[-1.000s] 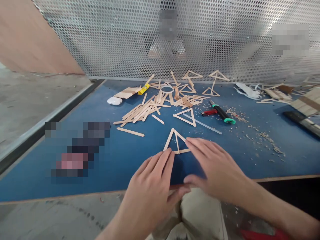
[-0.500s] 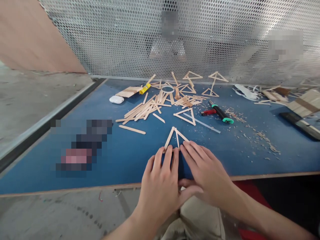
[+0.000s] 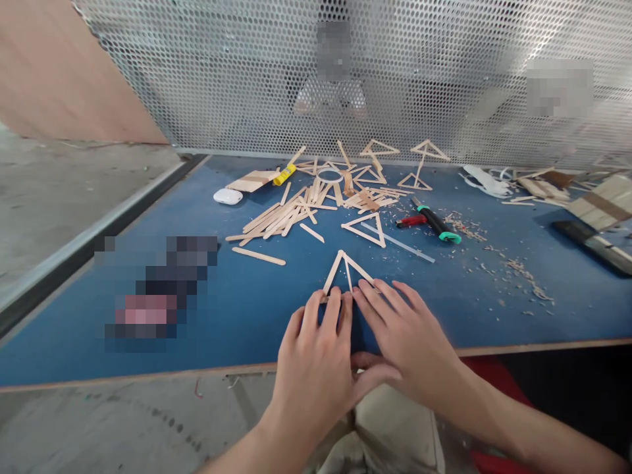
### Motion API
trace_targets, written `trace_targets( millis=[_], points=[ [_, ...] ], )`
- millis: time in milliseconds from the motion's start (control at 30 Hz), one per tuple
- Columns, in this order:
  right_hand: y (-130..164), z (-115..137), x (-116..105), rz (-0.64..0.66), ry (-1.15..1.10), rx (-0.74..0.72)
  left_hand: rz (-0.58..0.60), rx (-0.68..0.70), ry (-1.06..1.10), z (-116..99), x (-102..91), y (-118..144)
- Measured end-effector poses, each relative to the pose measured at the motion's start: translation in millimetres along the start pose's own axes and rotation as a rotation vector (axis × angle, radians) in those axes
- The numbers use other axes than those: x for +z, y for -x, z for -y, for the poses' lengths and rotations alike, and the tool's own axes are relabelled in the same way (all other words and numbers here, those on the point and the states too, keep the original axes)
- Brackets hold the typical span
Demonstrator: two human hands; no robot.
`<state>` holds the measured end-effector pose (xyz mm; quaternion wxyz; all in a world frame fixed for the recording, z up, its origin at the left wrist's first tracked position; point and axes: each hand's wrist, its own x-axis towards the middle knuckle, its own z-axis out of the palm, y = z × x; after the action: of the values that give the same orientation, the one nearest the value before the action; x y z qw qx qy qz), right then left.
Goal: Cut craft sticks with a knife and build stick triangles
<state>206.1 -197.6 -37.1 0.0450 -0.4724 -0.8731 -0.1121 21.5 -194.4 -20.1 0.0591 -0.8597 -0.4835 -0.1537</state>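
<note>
A triangle of wooden craft sticks [image 3: 333, 271], with a stick running down from its tip, lies flat near the table's front edge. My left hand [image 3: 316, 352] rests its outstretched fingertips on the left part of the triangle's base. On the base's right part lie the fingers of my right hand [image 3: 405, 332], spread a little. Both hands are open, and their thumbs meet low between them. The fingers cover much of the base stick. Just beyond sits a second craft-stick triangle [image 3: 365, 230], beside a translucent strip [image 3: 399, 243].
A heap of craft sticks [image 3: 291, 214] spreads behind, with a roll of tape [image 3: 330, 175] and a yellow tube [image 3: 285, 174]. A green-and-black tool [image 3: 437, 224] and a red cutter [image 3: 411, 222] lie right of centre, near wood scraps. Perforated metal [image 3: 237, 79] closes off the back.
The fingers of my right hand have spread slightly apart on the base. The triangle and my left hand stay in place; the view has shifted very slightly.
</note>
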Motion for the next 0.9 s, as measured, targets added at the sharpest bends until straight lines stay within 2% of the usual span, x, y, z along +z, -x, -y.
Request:
trace_targets(
  millis=[500,900],
  points=[
    [5.9,5.9,5.8,0.001,-0.036,0.013,-0.008,0.027,0.005,4.3,4.3,5.3],
    [2.4,1.9,-0.5,0.044,-0.085,0.018,0.000,0.047,-0.013,7.4,1.6,-1.8]
  ],
)
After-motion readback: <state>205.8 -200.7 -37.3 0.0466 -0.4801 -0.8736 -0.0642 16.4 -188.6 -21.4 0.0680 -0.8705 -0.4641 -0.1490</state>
